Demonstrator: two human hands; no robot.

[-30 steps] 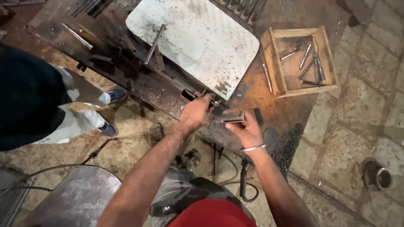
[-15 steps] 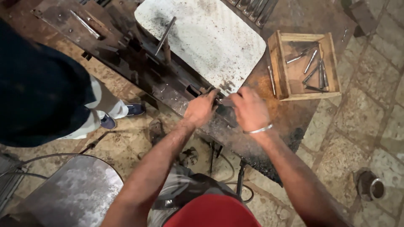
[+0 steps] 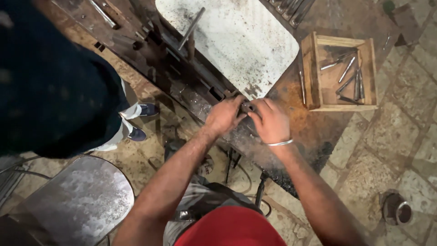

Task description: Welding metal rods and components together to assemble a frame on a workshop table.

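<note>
While both hands crowd together at the rusty workbench (image 3: 318, 132) edge, the left hand (image 3: 224, 116) and right hand (image 3: 271, 120) pinch 1 small dark metal piece (image 3: 246, 107) between their fingertips, just below the scuffed white plate (image 3: 236, 41). Wooden tray (image 3: 311, 68) sits nearby.

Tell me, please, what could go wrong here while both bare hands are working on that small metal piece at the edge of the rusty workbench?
Both the left hand and the right hand are bare and close around the small metal piece, so a sharp edge could cut the fingers. The piece sits near the rusty workbench edge and might drop. Another person's shoes stand close by, where anything that falls could land.
</note>
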